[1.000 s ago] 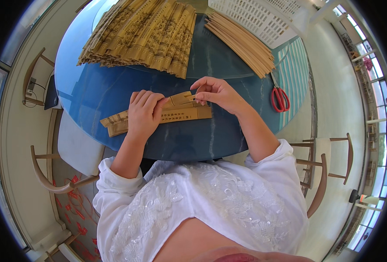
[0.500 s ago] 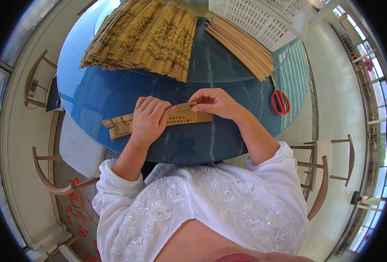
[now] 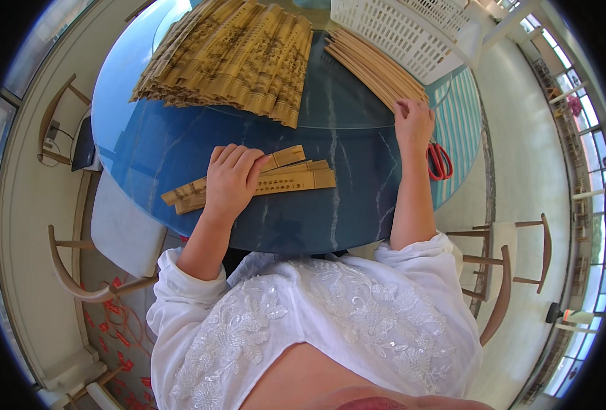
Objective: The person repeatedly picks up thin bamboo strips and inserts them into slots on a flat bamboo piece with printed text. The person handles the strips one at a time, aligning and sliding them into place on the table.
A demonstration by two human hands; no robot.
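Note:
My left hand (image 3: 233, 179) is closed over a gold-brown printed folded strip (image 3: 288, 156), holding it just above the blue table (image 3: 361, 212). More gold-brown strips (image 3: 310, 180) lie under and beside it, their ends fanned out to both sides of the hand. Farther right, my right hand (image 3: 413, 124) reaches to the near ends of a bundle of thin pale wooden sticks (image 3: 368, 65). Its fingers are pinched together on the stick ends, and the fingertips are partly hidden. Red-handled scissors (image 3: 441, 162) lie just beside my right wrist.
A large pile of pleated gold-brown printed pieces (image 3: 231, 61) covers the far left of the round table. Behind the sticks stands a white slotted plastic basket (image 3: 392, 31). Wooden chairs (image 3: 104, 290) stand around the table.
My right hand has let go of the strip's right end and moved right and away to the wooden sticks. The left hand stays closed on the strip, whose free end now stands apart.

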